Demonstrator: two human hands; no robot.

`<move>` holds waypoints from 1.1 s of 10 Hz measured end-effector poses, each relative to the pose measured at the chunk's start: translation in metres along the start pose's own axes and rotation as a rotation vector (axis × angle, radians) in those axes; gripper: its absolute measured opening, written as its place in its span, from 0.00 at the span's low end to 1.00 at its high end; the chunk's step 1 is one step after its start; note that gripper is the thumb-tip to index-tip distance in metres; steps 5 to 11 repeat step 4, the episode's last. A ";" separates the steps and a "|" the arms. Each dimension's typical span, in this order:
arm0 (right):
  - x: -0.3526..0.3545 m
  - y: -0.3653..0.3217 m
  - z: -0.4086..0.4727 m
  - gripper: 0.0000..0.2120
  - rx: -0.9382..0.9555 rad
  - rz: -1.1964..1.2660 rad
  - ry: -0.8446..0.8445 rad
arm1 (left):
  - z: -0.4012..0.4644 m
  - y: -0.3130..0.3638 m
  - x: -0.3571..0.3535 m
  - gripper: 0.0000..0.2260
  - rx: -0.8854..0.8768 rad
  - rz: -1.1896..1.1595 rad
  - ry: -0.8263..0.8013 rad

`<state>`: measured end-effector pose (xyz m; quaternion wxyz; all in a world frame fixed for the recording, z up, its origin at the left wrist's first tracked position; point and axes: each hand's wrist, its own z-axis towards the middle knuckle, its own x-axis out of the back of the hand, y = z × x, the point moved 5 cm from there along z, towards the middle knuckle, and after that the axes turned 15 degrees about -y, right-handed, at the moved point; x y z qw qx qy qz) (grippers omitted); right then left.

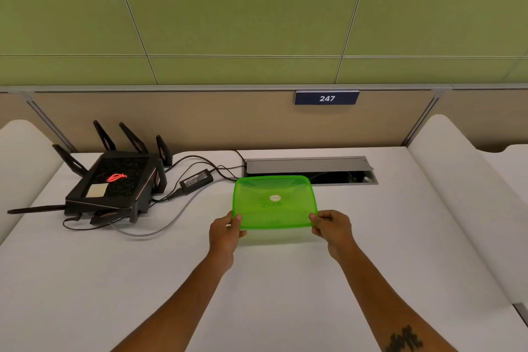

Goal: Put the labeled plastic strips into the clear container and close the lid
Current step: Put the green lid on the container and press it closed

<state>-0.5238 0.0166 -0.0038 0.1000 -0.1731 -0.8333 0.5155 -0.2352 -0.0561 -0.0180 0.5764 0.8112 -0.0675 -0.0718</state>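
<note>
A translucent green lid (274, 201) with a round white sticker and handwriting lies over the clear container, whose near wall (275, 237) shows faintly below the lid's front edge. My left hand (225, 234) pinches the lid's near left corner. On the near right corner my right hand (333, 228) grips the same lid. No labeled plastic strips show; the green lid hides the container's inside.
A black router (114, 183) with several antennas stands at the left on the white desk (285, 280). Its power brick (196, 180) and cables (160, 228) trail toward the lid. An open cable hatch (310, 170) sits just behind the container. White dividers flank the desk.
</note>
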 end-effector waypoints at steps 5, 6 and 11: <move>0.003 -0.007 -0.011 0.14 -0.057 -0.140 0.007 | -0.014 0.009 0.007 0.14 0.132 0.105 -0.018; 0.003 -0.007 -0.011 0.14 -0.057 -0.140 0.007 | -0.014 0.009 0.007 0.14 0.132 0.105 -0.018; 0.003 -0.007 -0.011 0.14 -0.057 -0.140 0.007 | -0.014 0.009 0.007 0.14 0.132 0.105 -0.018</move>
